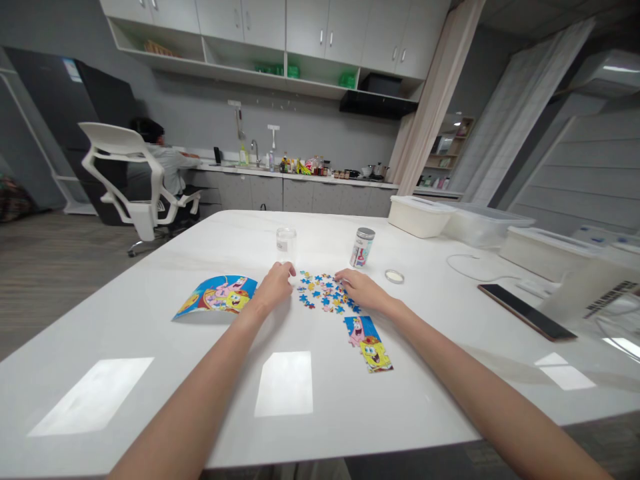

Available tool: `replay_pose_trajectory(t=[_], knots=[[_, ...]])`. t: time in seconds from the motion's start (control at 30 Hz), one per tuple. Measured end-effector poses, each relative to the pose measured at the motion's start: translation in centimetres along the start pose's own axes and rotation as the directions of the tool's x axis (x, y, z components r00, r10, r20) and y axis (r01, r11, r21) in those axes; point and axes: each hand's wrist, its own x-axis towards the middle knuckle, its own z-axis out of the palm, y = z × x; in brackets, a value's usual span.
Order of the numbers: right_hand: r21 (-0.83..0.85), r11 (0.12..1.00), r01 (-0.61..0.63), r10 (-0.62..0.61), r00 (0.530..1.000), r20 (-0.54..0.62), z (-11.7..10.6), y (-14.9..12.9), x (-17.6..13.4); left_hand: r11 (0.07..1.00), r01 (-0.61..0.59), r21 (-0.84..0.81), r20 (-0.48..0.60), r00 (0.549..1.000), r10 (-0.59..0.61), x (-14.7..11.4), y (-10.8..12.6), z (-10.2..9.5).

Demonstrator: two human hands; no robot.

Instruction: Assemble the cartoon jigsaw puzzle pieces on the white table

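Observation:
A loose pile of small jigsaw puzzle pieces (pixel 323 292), blue, yellow and pink, lies on the white table. My left hand (pixel 277 285) is just left of the pile, fingers curled together; whether anything is in them is hidden. Over the pile's right edge, my right hand (pixel 364 289) reaches with fingers apart, its fingertips at the pieces. Below it lies a joined section of puzzle (pixel 370 343) with a pink and a yellow cartoon character. A curved picture sheet (pixel 217 295) with the same characters rests left of my left hand.
Behind the pile stand a clear jar (pixel 287 245) and a lidded, printed can (pixel 363 247). A round lid (pixel 395 276) lies to the right. Farther right are a dark phone-like slab (pixel 527 312), a cable and white storage boxes (pixel 420 217). A person (pixel 167 163) sits beyond the table near a white chair (pixel 145 217).

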Motion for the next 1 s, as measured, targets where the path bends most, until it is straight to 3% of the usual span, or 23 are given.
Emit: replay_pose_trajectory(t=[0.13,0.43,0.63,1.0], knots=[[-0.018,0.999,0.027,-0.027,1.0,-0.005,0.0,0.0,0.1,1.0,-0.015,-0.005,0.022,1.0,0.015,-0.1,0.2,-0.1],[0.017,0.996,-0.083,0.083,0.997,0.001,0.1,0.4,0.0,0.997,-0.056,-0.05,0.003,0.998,0.057,-0.2,0.3,0.0],[0.019,0.999,0.038,-0.038,0.999,-0.021,0.4,1.0,0.1,0.994,-0.092,-0.06,0.004,0.996,0.092,-0.3,0.4,-0.2],[-0.002,0.996,0.094,-0.094,0.995,-0.038,0.2,1.0,0.3,0.996,-0.058,-0.063,0.01,0.998,0.059,-0.4,0.9,-0.6]])
